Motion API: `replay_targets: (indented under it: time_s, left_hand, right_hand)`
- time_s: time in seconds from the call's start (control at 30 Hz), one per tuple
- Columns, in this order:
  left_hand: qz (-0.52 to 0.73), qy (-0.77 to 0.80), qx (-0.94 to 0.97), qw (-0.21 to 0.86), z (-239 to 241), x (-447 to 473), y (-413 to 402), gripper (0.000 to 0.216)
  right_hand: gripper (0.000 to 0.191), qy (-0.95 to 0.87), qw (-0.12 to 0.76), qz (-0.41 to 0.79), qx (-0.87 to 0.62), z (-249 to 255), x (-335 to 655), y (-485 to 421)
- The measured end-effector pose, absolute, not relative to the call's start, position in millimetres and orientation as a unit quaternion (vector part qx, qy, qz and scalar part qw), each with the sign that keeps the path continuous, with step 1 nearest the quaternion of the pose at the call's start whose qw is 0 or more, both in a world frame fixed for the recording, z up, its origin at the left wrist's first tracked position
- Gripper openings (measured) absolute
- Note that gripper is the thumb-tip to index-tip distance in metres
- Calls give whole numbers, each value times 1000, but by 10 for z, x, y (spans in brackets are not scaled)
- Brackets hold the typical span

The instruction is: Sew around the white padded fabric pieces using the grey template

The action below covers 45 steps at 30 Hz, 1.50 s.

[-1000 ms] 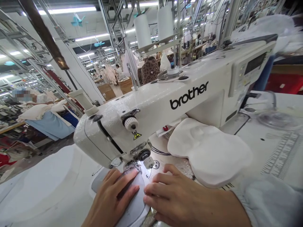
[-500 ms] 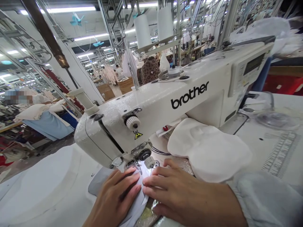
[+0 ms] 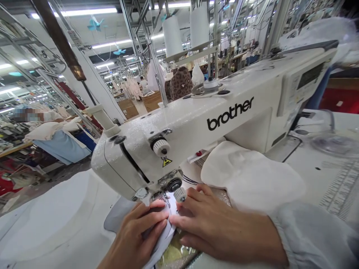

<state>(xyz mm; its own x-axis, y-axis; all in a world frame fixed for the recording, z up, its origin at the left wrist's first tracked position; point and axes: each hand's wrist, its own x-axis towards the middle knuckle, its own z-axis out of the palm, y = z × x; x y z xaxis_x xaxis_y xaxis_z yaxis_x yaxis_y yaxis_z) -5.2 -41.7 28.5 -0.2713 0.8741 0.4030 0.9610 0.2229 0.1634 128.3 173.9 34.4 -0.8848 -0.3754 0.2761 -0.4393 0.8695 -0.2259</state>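
Note:
A white sewing machine [image 3: 185,119] marked "brother" spans the view, its lit needle area just beyond my fingertips. Beneath the presser foot [image 3: 168,200] lies a thin white piece of fabric [image 3: 161,248], bent at its near edge. My left hand [image 3: 137,231] rests on this fabric with fingers stretched toward the foot. My right hand [image 3: 215,222] is on the other side, fingers spread; its index fingertip touches the fabric's right edge, and its upper fingers are beside the machine's white knob [image 3: 180,194]. A grey fabric part [image 3: 116,215] shows left of my left hand.
A rounded white fabric piece [image 3: 249,173] lies under the machine arm, right of the needle. Large white material [image 3: 56,224] covers the left side. A printed ruler scale [image 3: 340,188] is on the right tabletop. Thread cones [image 3: 200,28] stand above the machine.
My right hand has shifted slightly forward, its upper fingers now nearer the knob. My left hand stays on the fabric, which has moved slightly. The whole view has shifted a little.

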Motion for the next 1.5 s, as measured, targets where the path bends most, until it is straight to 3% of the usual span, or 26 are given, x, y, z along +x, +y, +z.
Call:
replay_targets:
  time_s: [0.23,0.63,1.5]
  left_hand:
    - [-198,-801,-552,125,224,-36,-413,16]
    - [-203,-792,-556,148,291,17,-371,18]
    - [-86,-810,-551,182,154,52,-507,30]
  right_hand:
    - [28,-968,107,132,187,383,1285,1757]
    - [18,-961,128,128,208,357,1278,1741]
    - [17,-961,132,132,202,361,1290,1729]
